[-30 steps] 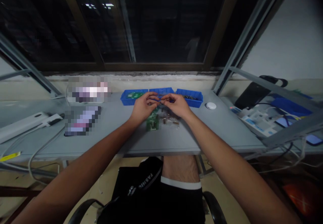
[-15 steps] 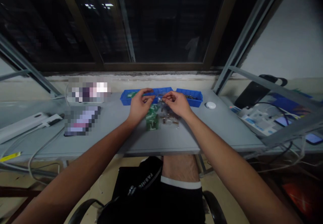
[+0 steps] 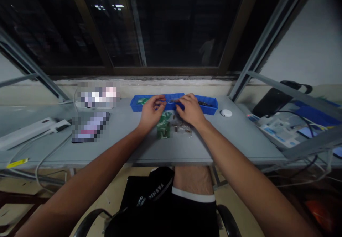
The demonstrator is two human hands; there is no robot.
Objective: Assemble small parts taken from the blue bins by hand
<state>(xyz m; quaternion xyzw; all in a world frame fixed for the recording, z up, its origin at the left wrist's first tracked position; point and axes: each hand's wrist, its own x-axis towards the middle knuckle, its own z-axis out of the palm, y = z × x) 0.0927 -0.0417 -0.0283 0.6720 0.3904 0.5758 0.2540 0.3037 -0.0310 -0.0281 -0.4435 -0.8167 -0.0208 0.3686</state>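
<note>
My left hand (image 3: pixel 153 111) hovers at the front edge of the long blue bin (image 3: pixel 135 106), fingers curved and apart from the thumb, with nothing visible in it. My right hand (image 3: pixel 191 109) is over the right end of that bin, knuckles up, fingers bent forward and thumb apart; its fingertips are partly hidden. Small shiny pieces (image 3: pixel 171 101) lie in the bin between the hands, too small to name. Green packets (image 3: pixel 163 129) rest on the table below my left hand. Clear bags of small brass-coloured parts (image 3: pixel 184 128) lie below my right hand.
A second blue bin (image 3: pixel 212 109) with small dark metal parts stands to the right, near a white round disc (image 3: pixel 226 113). A phone (image 3: pixel 91 127), cables and a white power strip (image 3: pixel 29 133) lie left. A black case (image 3: pixel 274 98) and electronics stand right, behind a metal frame.
My hands were pinching close together above the bin. Their fingers have since come apart, and my right hand has turned more palm-down over the bin. The view has shifted slightly.
</note>
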